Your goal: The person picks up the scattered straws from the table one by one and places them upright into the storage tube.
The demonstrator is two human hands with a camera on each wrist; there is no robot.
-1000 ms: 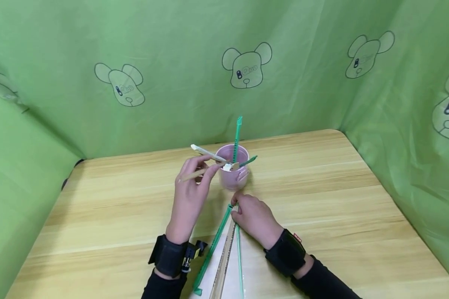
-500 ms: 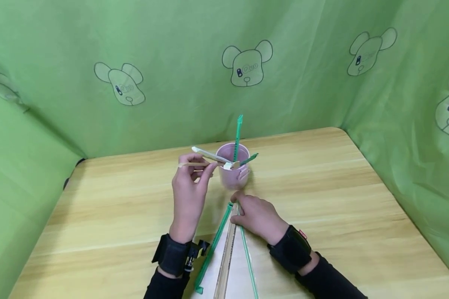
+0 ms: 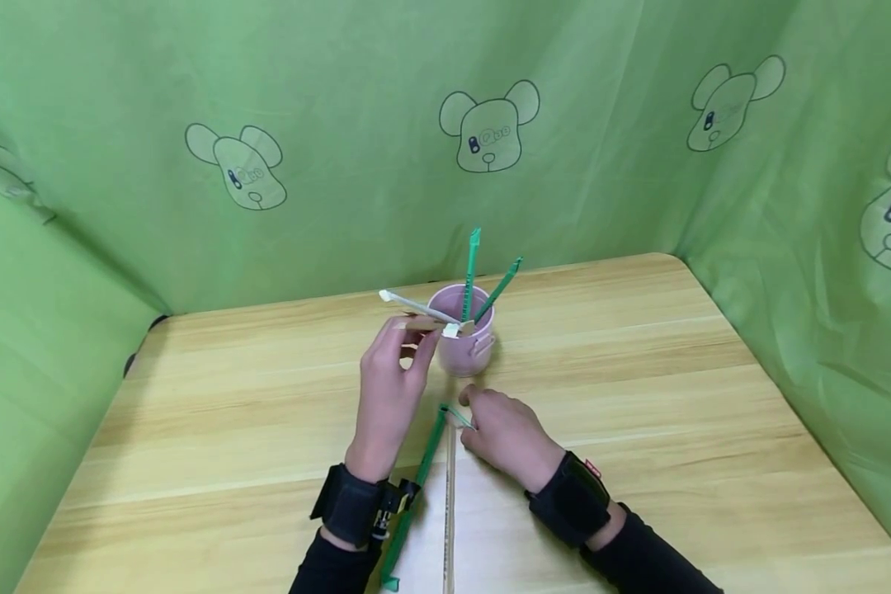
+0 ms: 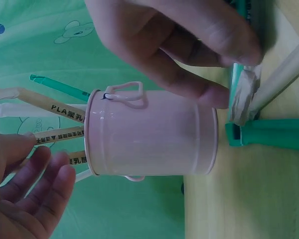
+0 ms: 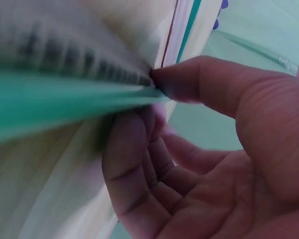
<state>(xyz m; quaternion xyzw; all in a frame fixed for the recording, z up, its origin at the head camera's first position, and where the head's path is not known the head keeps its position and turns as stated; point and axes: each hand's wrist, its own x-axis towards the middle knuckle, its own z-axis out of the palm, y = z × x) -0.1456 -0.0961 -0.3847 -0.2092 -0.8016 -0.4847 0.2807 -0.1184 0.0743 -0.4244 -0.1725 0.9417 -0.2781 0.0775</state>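
My left hand (image 3: 389, 363) pinches a brown paper-wrapped straw (image 4: 60, 135) between thumb and forefinger at the rim of a pink bucket (image 3: 466, 355). In the left wrist view, another brown straw (image 4: 52, 105) sticks out of the bucket just above it. Two green straws (image 3: 470, 272) and a white-wrapped straw (image 3: 416, 305) also lean out. In front of the bucket, my right hand (image 3: 508, 433) pinches a green straw (image 5: 79, 102) low over the table. Beside its fingertips lies a brown straw (image 3: 449, 511). A thicker green straw (image 3: 419, 487) lies left of that.
The straws on the table lie over a white sheet (image 3: 483, 528). The wooden table (image 3: 638, 371) extends to both sides. Green cloth (image 3: 364, 148) with bear-head drawings hangs behind the table and at its sides.
My left hand has shifted right, closer to the bucket. One green straw in the bucket now points more upward. The thin green straw by my right hand has swung away from the white sheet.
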